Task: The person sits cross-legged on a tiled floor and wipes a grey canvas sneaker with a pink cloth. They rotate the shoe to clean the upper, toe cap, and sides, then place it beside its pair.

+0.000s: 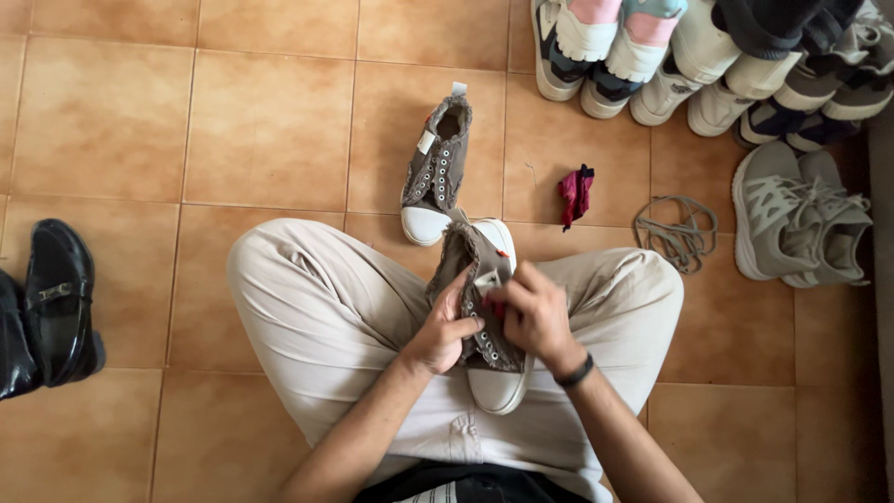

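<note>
While a person sits cross-legged on a tiled floor [270, 121], the left hand [445, 331] grips the side of a laceless grey canvas shoe [484, 307] resting in the lap, and the right hand [535, 317] pinches its eyelet row. Beyond that shoe stands its mate [438, 168]; right of it lie a red cloth [575, 194] and loose laces [678, 231].

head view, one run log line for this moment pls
left hand: grips brown sneaker | right hand: at its eyelets | matching sneaker: on tile floor
</note>
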